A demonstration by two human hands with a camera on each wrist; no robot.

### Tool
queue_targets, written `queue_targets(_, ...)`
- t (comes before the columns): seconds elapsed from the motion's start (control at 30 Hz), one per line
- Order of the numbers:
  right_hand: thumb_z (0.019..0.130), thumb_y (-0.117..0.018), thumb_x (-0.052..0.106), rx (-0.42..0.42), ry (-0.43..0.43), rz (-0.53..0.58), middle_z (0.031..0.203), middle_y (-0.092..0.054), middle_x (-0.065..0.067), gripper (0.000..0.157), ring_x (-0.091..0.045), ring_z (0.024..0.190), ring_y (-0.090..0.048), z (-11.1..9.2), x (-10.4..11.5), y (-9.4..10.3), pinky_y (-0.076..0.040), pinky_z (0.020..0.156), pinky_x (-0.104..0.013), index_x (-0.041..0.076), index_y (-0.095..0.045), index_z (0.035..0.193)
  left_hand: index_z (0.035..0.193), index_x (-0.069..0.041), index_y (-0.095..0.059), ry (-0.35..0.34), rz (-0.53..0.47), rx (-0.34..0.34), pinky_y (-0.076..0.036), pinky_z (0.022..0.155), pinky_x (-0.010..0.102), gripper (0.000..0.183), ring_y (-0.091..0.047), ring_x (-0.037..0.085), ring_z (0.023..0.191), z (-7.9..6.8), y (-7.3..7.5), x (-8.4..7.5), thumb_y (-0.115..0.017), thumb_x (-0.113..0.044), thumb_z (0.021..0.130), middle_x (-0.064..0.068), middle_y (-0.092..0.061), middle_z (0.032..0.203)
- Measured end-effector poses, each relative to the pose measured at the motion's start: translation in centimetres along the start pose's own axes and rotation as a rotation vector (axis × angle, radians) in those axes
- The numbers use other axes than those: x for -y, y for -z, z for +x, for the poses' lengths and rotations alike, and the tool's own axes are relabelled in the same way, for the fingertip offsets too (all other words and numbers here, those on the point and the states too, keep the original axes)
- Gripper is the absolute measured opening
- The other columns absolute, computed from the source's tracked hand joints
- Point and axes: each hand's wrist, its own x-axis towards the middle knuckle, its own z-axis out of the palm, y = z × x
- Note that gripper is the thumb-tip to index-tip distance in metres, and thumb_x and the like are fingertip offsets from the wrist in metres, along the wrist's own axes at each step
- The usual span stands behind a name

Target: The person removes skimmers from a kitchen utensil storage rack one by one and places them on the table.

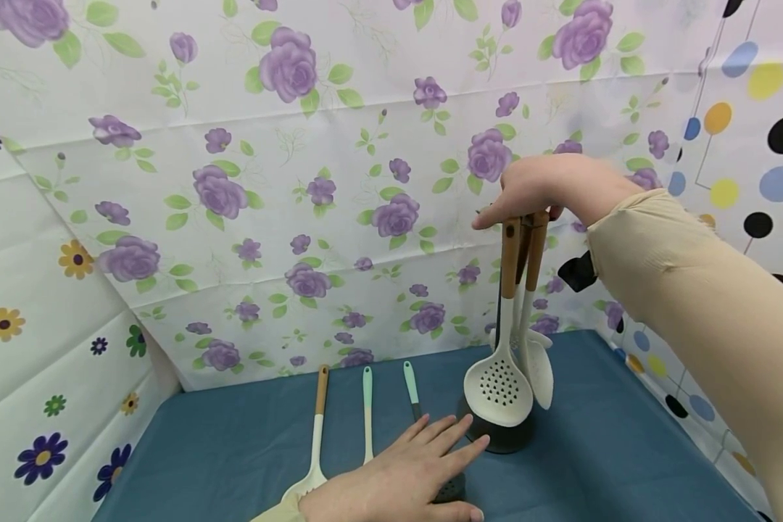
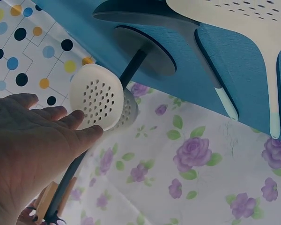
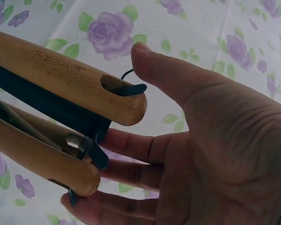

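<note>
Over the top of a dark utensil stand my right hand reaches, its thumb beside a hook and its fingers behind the wooden handles; some fingertips are hidden. Several pale utensils hang there, among them a skimmer with round holes facing me. My left hand is spread flat with straight fingers, low in front of the stand. In the head view it covers part of a dark grey utensil with a mint handle. The left wrist view has the left fingers close to the skimmer, holding nothing.
On the blue tabletop, left of the left hand, lie a pale utensil with a wooden handle and a pale one with a mint handle. Floral sheeting hangs behind the table, and dotted sheeting at the right.
</note>
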Motion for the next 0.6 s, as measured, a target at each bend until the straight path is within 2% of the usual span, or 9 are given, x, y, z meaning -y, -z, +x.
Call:
queue_targets(0.03, 0.089, -0.065, 0.068, 0.0, -0.007, 0.001, 0.11, -0.061, -0.018, 0.074, -0.032, 0.096, -0.064, 0.03, 0.07, 0.01, -0.059, 0.077, -0.045, -0.001, -0.056, 0.117, 0.164, -0.039, -0.007, -0.001, 0.002, -0.002, -0.019, 0.123, 0.056, 0.071, -0.011, 0.019, 0.156, -0.01, -0.03, 0.01, -0.042, -0.06, 0.105, -0.005, -0.004, 0.171)
queue_targets(0.17, 0.089, -0.063, 0.07, -0.002, -0.026, -0.025, 0.111, -0.061, -0.017, 0.077, -0.032, 0.092, -0.065, 0.1, 0.29, 0.07, -0.059, 0.074, -0.044, -0.001, -0.057, 0.119, 0.164, -0.038, -0.008, -0.007, 0.007, -0.006, -0.019, 0.122, 0.056, 0.071, -0.012, 0.02, 0.156, -0.07, -0.15, 0.04, -0.041, -0.06, 0.106, -0.004, -0.006, 0.171)
queue_targets(0.43, 0.089, -0.059, 0.074, -0.013, -0.072, -0.084, 0.123, -0.059, -0.022, 0.092, -0.035, 0.089, -0.067, 0.27, 0.55, 0.17, -0.059, 0.07, -0.044, -0.005, -0.052, 0.136, 0.164, -0.037, -0.008, -0.007, -0.001, 0.001, -0.019, 0.122, 0.056, 0.071, -0.011, 0.02, 0.156, -0.01, -0.27, 0.03, -0.04, -0.06, 0.106, -0.004, -0.006, 0.171)
queue_targets(0.6, 0.091, -0.056, 0.073, -0.013, -0.056, -0.083, 0.12, -0.06, -0.02, 0.086, -0.034, 0.089, -0.066, 0.19, 0.51, 0.16, -0.059, 0.073, -0.045, -0.003, -0.056, 0.131, 0.164, -0.038, -0.007, -0.004, -0.017, 0.006, -0.018, 0.123, 0.056, 0.071, -0.011, 0.02, 0.156, 0.02, -0.15, 0.0, -0.04, -0.061, 0.106, -0.005, -0.005, 0.171)
